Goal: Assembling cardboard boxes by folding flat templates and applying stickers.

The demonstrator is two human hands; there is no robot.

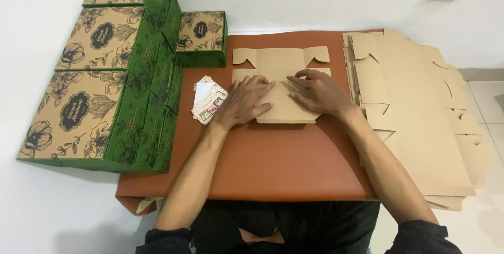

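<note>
Cardboard blank (pixel 281 83) lies flat mid-table on the brown mat (pixel 273 164), long axis running away from the person, and both hands sit on it side by side, left hand (pixel 247 100) and right hand (pixel 317 92) pressing open-palmed, fingertips nearly meeting.

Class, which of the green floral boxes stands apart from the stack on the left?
The small box at the table's far edge, just beyond the flat cardboard; the other three sit stacked together.
</note>
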